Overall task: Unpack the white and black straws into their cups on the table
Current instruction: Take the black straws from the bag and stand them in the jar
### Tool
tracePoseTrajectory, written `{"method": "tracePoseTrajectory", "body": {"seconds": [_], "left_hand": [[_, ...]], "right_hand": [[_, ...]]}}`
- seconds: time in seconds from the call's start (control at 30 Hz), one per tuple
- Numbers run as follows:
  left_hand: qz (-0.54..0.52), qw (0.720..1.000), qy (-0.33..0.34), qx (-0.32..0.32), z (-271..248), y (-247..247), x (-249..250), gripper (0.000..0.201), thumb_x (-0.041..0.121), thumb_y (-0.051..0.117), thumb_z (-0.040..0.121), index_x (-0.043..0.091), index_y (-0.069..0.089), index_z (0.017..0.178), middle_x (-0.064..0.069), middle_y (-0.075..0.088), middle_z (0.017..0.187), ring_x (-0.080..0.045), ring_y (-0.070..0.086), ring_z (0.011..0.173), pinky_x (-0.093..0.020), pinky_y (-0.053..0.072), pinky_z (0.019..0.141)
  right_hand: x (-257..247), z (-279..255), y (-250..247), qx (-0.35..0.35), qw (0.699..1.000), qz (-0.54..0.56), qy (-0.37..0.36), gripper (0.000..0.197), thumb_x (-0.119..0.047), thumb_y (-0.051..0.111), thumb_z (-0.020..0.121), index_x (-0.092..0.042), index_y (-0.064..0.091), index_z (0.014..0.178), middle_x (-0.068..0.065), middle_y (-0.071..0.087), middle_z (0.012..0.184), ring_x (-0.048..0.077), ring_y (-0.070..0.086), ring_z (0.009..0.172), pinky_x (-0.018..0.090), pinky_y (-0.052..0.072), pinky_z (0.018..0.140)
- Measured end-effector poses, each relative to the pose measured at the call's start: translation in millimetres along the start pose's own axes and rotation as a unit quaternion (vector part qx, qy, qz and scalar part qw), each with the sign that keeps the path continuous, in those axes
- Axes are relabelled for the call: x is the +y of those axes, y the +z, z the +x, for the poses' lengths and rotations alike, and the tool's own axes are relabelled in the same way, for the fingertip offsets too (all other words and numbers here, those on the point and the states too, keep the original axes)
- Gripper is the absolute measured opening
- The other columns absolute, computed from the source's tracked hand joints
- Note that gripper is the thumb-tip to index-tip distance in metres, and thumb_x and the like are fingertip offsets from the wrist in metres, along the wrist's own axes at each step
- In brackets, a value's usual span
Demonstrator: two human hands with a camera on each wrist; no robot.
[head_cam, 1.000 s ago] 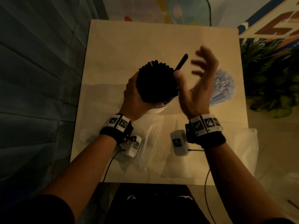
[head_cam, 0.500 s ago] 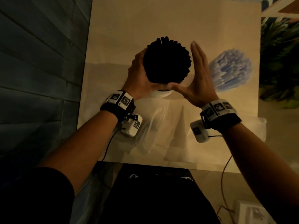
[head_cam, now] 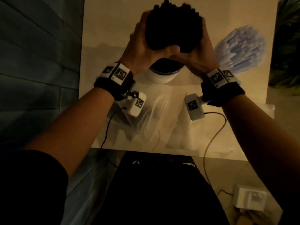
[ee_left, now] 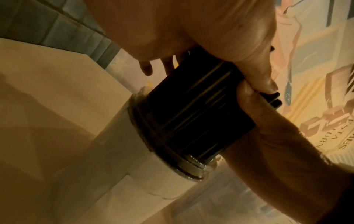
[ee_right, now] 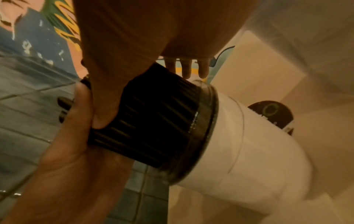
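A thick bundle of black straws [head_cam: 174, 25] stands in a white cup [head_cam: 163, 77] at the middle of the pale table [head_cam: 100, 38]. My left hand [head_cam: 140, 39] wraps the bundle from the left and my right hand [head_cam: 205, 44] from the right, thumbs meeting on the near side above the rim. The left wrist view shows the black straws [ee_left: 191, 109] rising from the cup [ee_left: 118, 144]. In the right wrist view the straws [ee_right: 153, 121] and the cup [ee_right: 249, 151] appear the same way. White straws [head_cam: 240, 46] fan out at the right; their cup is hidden.
Crumpled clear plastic bags [head_cam: 155, 114] lie on the table's near part, under my wrists. A tiled wall [head_cam: 40, 62] runs along the left and a green plant [head_cam: 289, 46] stands at the right. A small white box [head_cam: 250, 198] sits low at the right.
A second ago my right hand held a single black straw beside the bundle. That straw has joined the bundle, and the right hand has closed round it opposite the left.
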State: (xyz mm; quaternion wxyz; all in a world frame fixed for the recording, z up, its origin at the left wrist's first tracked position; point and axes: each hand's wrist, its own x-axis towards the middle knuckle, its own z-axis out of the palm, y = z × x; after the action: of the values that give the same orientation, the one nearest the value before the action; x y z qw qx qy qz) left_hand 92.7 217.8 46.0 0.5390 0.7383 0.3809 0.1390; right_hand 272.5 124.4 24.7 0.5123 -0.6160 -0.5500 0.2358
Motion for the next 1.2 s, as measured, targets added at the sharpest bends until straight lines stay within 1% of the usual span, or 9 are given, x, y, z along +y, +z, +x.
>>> {"method": "tracePoseTrajectory", "body": {"seconds": [0.13,0.27,0.43,0.57,0.7,0.8,0.9,1.03,1.2], "left_hand": [[0.025,0.999,0.031,-0.003,5.1,0.1,-4.1,0.116,0.055,0.084,0.067,0.007,0.018,0.149,-0.003,0.034,0.150,-0.013,0.037,0.138,-0.027,0.038,0.112],[0.035,0.999,0.031,0.022,-6.4,-9.5,-15.4,0.123,0.050,0.085,0.066,0.005,0.010,0.152,-0.006,0.028,0.154,-0.012,0.029,0.142,-0.001,0.024,0.105],[-0.006,0.994,-0.039,0.100,-67.2,-32.0,-64.6,0.103,0.040,0.084,0.072,0.011,0.023,0.150,0.000,0.035,0.151,-0.009,0.036,0.139,-0.017,0.030,0.111],[0.058,0.942,-0.189,0.272,-136.4,-53.5,-151.4,0.074,0.039,0.068,0.079,0.010,0.039,0.141,-0.008,0.047,0.142,-0.022,0.047,0.129,-0.038,0.037,0.111],[0.062,0.897,-0.340,0.275,-174.6,-55.6,-203.8,0.091,0.062,0.067,0.072,0.012,0.039,0.142,-0.011,0.048,0.144,-0.027,0.049,0.130,-0.041,0.040,0.109],[0.122,0.905,-0.353,0.205,-177.8,-50.6,-209.1,0.094,0.075,0.063,0.069,0.006,0.048,0.132,-0.016,0.054,0.136,-0.034,0.051,0.126,-0.048,0.041,0.106],[0.086,0.932,-0.309,0.170,-170.9,-46.0,-199.6,0.050,0.039,0.063,0.091,0.007,0.055,0.129,-0.014,0.061,0.129,-0.031,0.057,0.121,-0.039,0.046,0.103],[-0.037,0.946,-0.252,0.201,-167.9,-43.9,-187.8,0.038,0.018,0.055,0.099,0.011,0.051,0.136,0.001,0.059,0.127,-0.010,0.056,0.114,-0.008,0.046,0.089],[-0.122,0.951,-0.220,0.182,-169.0,-45.4,-172.4,0.016,0.016,0.053,0.099,0.030,0.058,0.107,0.010,0.064,0.109,0.000,0.064,0.099,-0.029,0.051,0.094]], "right_hand": [[-11.4,-3.4,7.4,-0.067,0.982,-0.003,0.175,0.136,-0.042,0.094,0.061,0.009,0.003,0.149,0.023,0.031,0.150,0.028,0.037,0.141,0.043,0.039,0.113],[-25.8,-32.9,0.2,-0.046,0.981,-0.004,0.190,0.129,-0.028,0.091,0.068,0.002,-0.002,0.152,0.016,0.024,0.156,0.015,0.032,0.143,0.016,0.035,0.111],[-38.8,-101.4,-4.9,0.078,0.968,-0.060,0.232,0.035,-0.030,0.068,0.091,-0.010,0.061,0.119,0.004,0.068,0.108,0.014,0.067,0.094,0.038,0.057,0.082],[-28.8,-152.7,19.0,-0.123,0.931,-0.081,0.334,0.016,-0.011,0.057,0.097,-0.013,0.072,0.098,0.003,0.074,0.090,0.017,0.071,0.081,0.038,0.058,0.077],[-18.0,-169.3,66.8,-0.232,0.925,-0.168,0.250,0.030,-0.002,0.052,0.095,-0.011,0.070,0.118,0.006,0.066,0.125,0.022,0.062,0.114,0.038,0.050,0.101],[-4.4,-155.7,97.1,-0.329,0.891,-0.252,0.187,0.027,0.003,0.055,0.085,-0.006,0.071,0.104,0.014,0.063,0.119,0.033,0.060,0.108,0.040,0.052,0.092],[-6.7,-137.1,113.4,-0.376,0.844,-0.331,0.189,0.013,-0.004,0.058,0.083,-0.001,0.069,0.089,0.019,0.065,0.103,0.038,0.060,0.097,0.033,0.042,0.080],[-16.1,-126.0,132.0,-0.368,0.845,-0.361,0.144,0.031,-0.023,0.054,0.095,-0.008,0.061,0.122,0.015,0.057,0.132,0.036,0.045,0.129,0.045,0.024,0.113],[-37.2,-139.2,117.4,-0.566,0.673,-0.430,0.203,0.066,-0.025,0.054,0.098,-0.023,0.021,0.155,0.013,0.015,0.162,0.035,0.022,0.146,0.044,0.028,0.117]]}}
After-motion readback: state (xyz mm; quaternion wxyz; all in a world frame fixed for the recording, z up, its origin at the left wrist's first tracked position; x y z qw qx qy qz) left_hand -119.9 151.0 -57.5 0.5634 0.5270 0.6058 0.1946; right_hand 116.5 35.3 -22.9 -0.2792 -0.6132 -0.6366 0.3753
